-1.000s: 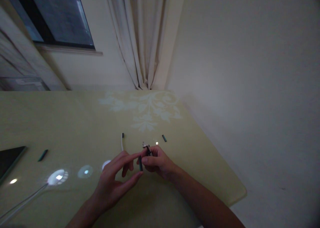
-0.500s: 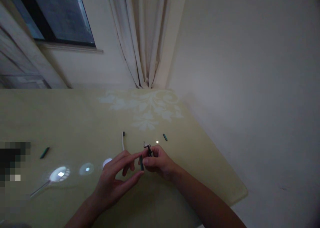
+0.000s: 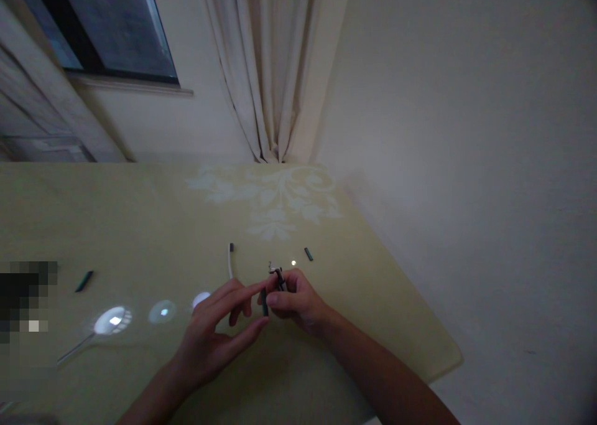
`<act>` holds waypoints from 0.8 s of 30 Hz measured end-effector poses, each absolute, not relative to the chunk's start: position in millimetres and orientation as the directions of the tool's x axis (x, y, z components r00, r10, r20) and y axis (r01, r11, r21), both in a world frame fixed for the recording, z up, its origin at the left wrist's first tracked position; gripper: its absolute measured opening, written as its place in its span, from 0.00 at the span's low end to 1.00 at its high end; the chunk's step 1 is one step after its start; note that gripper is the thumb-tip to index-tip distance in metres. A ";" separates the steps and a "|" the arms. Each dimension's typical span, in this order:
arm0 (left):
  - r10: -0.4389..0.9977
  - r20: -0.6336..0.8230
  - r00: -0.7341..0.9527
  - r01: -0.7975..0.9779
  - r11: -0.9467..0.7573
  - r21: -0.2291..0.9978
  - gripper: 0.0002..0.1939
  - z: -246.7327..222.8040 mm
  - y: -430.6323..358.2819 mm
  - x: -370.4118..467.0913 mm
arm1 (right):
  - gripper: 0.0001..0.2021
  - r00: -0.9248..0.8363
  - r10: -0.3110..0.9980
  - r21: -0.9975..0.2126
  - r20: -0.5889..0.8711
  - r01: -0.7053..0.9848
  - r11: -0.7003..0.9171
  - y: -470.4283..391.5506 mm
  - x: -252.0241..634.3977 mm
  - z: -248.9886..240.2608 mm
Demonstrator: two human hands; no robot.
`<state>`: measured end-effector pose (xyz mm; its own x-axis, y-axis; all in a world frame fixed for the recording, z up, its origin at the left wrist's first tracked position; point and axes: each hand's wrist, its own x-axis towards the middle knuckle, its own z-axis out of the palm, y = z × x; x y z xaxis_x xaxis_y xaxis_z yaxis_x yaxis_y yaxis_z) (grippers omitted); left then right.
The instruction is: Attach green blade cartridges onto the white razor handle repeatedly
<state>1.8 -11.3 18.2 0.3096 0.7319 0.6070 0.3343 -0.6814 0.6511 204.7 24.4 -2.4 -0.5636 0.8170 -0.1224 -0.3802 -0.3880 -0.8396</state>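
Between the thumb and forefinger of my left hand (image 3: pixel 212 335) is a small dark green strip (image 3: pixel 264 302), held roughly upright by its two ends. My right hand (image 3: pixel 298 297) pinches a small metal piece with dark parts (image 3: pixel 280 279). Its thin, bent silvery end sticks up past the fingers, and its exact kind is too small to make out. The right fingertips are right beside the green strip; whether they touch it I cannot tell. Just beyond my left fingers lies a toothbrush (image 3: pixel 230 261) with a dark head and white handle, its lower end hidden by the hand.
On the pale yellow table (image 3: pixel 153 226) lie a short dark green piece (image 3: pixel 308 254) beyond my right hand and another green piece (image 3: pixel 84 281) at the left. A pixelated dark patch (image 3: pixel 23 294) covers the left edge. Light reflections show on the tabletop. A wall (image 3: pixel 489 182) borders the right side.
Almost nothing differs. Both hands keep the same hold on the green strip and the metal piece; the view has shifted very slightly.
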 end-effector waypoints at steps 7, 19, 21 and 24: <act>0.729 0.603 0.325 0.330 -0.685 0.650 0.26 16.8 -11.3 1.6 | 0.21 -0.554 0.821 -0.841 -0.134 -0.375 -0.390 23.6 204.6 -1.7; 0.870 0.466 0.160 0.217 -0.491 0.844 0.19 16.0 -8.5 -0.9 | 0.15 -0.506 0.862 -0.972 -0.017 -0.192 -0.132 23.2 213.1 8.0; 0.903 0.423 0.074 0.171 -0.430 0.887 0.05 19.3 -6.7 -0.8 | 0.11 -0.507 0.860 -0.995 0.057 -0.095 0.010 20.2 216.0 15.8; 0.925 0.380 0.015 0.182 -0.376 0.909 0.08 26.9 -3.7 -1.2 | 0.09 -0.501 0.850 -0.984 0.163 -0.019 0.177 14.6 217.0 27.4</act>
